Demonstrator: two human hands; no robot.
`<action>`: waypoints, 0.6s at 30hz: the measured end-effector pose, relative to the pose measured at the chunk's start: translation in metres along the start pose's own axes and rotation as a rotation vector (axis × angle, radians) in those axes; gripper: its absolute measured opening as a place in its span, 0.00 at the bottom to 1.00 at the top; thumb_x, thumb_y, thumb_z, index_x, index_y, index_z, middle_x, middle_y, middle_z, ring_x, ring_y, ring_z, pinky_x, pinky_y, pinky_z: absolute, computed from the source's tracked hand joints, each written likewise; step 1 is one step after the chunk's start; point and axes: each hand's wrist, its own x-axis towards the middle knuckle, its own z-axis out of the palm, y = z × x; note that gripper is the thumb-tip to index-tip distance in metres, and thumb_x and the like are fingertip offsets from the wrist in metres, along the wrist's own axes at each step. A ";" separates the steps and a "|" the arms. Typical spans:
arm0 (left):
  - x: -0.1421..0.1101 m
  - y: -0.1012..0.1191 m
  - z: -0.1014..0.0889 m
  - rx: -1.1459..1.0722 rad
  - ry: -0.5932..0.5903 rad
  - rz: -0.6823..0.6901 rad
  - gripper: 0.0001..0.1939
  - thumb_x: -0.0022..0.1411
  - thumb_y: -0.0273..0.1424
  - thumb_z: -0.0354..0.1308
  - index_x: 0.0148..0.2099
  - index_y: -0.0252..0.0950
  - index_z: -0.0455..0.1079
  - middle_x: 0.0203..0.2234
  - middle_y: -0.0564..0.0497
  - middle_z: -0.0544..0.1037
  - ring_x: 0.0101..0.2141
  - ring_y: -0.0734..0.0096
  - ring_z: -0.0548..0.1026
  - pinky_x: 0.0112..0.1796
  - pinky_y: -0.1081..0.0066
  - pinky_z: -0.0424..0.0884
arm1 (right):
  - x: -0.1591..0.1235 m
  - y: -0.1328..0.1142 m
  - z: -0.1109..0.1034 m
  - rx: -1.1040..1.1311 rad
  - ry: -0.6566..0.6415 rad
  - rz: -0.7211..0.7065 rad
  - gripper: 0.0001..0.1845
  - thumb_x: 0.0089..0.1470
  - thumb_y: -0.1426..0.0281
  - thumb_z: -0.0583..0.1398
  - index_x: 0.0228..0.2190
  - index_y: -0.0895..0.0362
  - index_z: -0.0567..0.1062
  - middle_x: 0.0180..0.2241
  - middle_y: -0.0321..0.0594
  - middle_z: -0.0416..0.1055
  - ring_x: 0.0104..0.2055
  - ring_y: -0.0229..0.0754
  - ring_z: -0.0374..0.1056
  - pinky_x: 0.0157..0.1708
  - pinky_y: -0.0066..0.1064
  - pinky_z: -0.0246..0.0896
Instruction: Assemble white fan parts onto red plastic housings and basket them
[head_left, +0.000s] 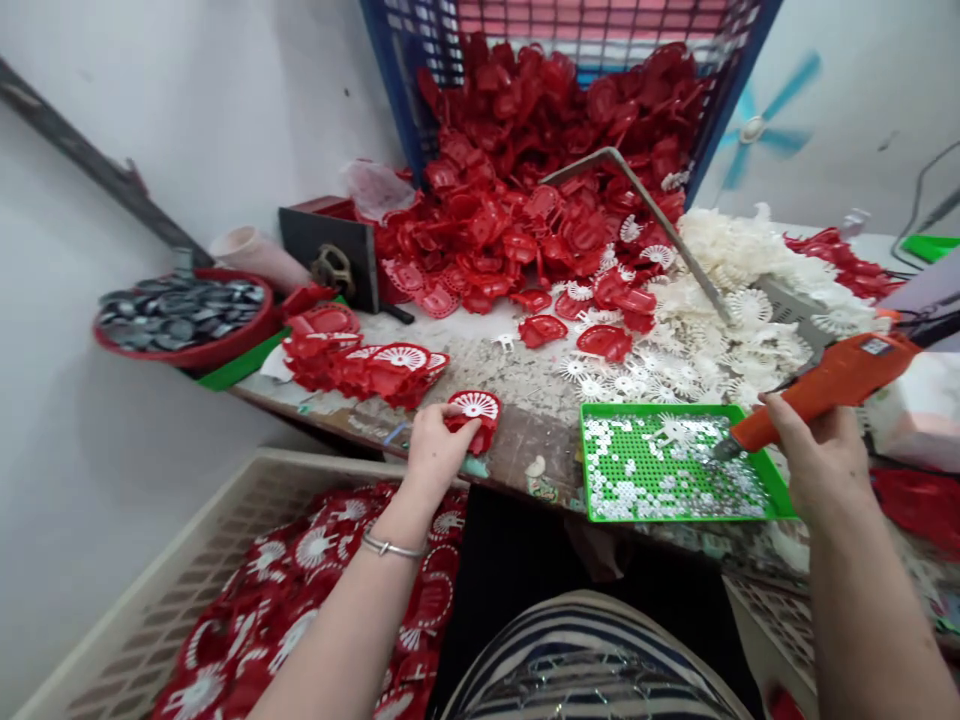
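With left hand [439,442], pinches red piece [481,436] bearing white fan [476,403], just at fingertips above bench [529,450] edge; could slip into crate [180,540] below that hand if held loosely; with right hand [819,450], grips orange power driver [847,375], angled down at green tray [679,517] just left of that hand; might scatter small pale parts [622,500] there if swung carelessly; beyond both hands, risks a slide of red heap [517,220] by bumping it.

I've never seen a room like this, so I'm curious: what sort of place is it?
Probably an assembly workshop: red plastic parts lie heaped on a worn bench, a green tray holds small pale pieces, and the right hand grips an orange power tool.
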 end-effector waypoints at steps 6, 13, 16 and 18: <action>0.001 0.005 0.004 -0.019 0.009 -0.050 0.17 0.49 0.39 0.60 0.39 0.34 0.68 0.38 0.43 0.76 0.44 0.54 0.75 0.51 0.54 0.69 | -0.008 0.008 -0.023 0.025 0.038 0.040 0.33 0.36 0.49 0.69 0.39 0.56 0.71 0.40 0.40 0.71 0.46 0.47 0.69 0.55 0.48 0.60; 0.004 -0.004 0.007 -0.139 -0.076 -0.093 0.27 0.47 0.38 0.60 0.49 0.31 0.68 0.44 0.39 0.77 0.48 0.51 0.75 0.54 0.53 0.68 | -0.017 0.002 -0.053 0.023 0.123 -0.077 0.37 0.37 0.52 0.69 0.47 0.53 0.70 0.49 0.45 0.69 0.47 0.48 0.68 0.49 0.49 0.66; -0.006 -0.004 0.006 -0.221 -0.084 -0.073 0.27 0.47 0.41 0.60 0.48 0.32 0.69 0.41 0.41 0.77 0.46 0.52 0.75 0.53 0.51 0.68 | -0.028 -0.011 -0.063 -0.038 0.220 -0.225 0.35 0.41 0.55 0.68 0.51 0.52 0.69 0.50 0.47 0.67 0.45 0.46 0.68 0.48 0.50 0.66; -0.018 0.001 0.006 -0.338 -0.033 -0.057 0.28 0.47 0.43 0.60 0.49 0.33 0.67 0.42 0.43 0.76 0.45 0.55 0.75 0.53 0.51 0.68 | -0.040 -0.021 -0.064 -0.072 0.205 -0.330 0.30 0.46 0.59 0.67 0.51 0.51 0.71 0.47 0.45 0.69 0.43 0.44 0.69 0.48 0.48 0.65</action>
